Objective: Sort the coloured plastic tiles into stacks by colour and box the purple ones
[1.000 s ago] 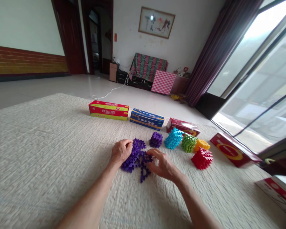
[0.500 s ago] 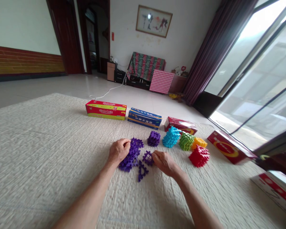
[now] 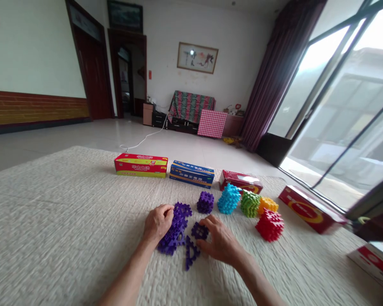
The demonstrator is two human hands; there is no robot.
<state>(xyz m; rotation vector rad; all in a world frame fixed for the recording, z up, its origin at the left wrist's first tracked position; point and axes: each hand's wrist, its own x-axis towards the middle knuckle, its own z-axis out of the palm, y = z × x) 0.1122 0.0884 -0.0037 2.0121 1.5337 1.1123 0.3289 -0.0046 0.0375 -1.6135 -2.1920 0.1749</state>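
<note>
My left hand, its fingers curled closed, rests against the left side of a heap of purple interlocking plastic pieces; whatever it holds, if anything, is hidden. My right hand has fingertips at the top edge and thumb at the bottom edge of a purple square lattice piece. Just below that square lies a purple triangular piece with notched edges. Beyond my hands stands a purple stack of square pieces.
Stacks in blue, green, yellow and red stand to the right. Behind are a red-yellow box, a blue box and a dark red box. More boxes lie at right on the quilted cover.
My right hand has opened from a closed fist, and its fingers and thumb now span the purple square piece. My left hand stays at the heap. The view has tilted upward.
</note>
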